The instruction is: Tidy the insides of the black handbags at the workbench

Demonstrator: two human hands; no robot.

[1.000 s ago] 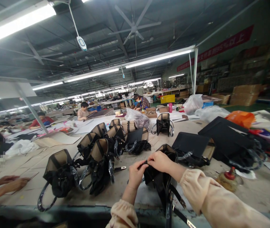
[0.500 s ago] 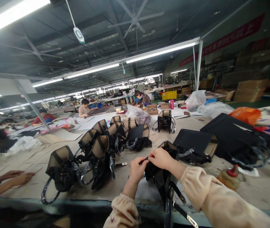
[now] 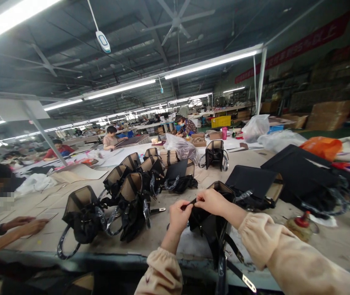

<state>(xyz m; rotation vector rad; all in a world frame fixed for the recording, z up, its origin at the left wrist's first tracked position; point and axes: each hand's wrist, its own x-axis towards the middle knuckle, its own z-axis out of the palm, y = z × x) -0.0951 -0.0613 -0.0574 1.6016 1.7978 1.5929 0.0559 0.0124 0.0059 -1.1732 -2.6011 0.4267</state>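
A black handbag stands at the table's front edge, its dark straps hanging over it. One strap ends in a gold metal plate. Both hands meet at the bag's upper left edge. My left hand is closed, thumb and fingers pinching a small dark strip of the bag. My right hand pinches the same dark strip just beside it, the wrist passing over the bag's opening. The fingers hide most of the strip, so its exact kind is unclear.
Several black handbags with plastic-wrapped handles stand to the left. More black bags lie to the right, near a jar with a red top. A co-worker's hands work at the far left. A plastic bag lies farther back.
The view has shifted slightly. Both hands keep their pinch at the bag's edge, with hardly any movement. The co-worker's hands at the left have moved a little to the right.
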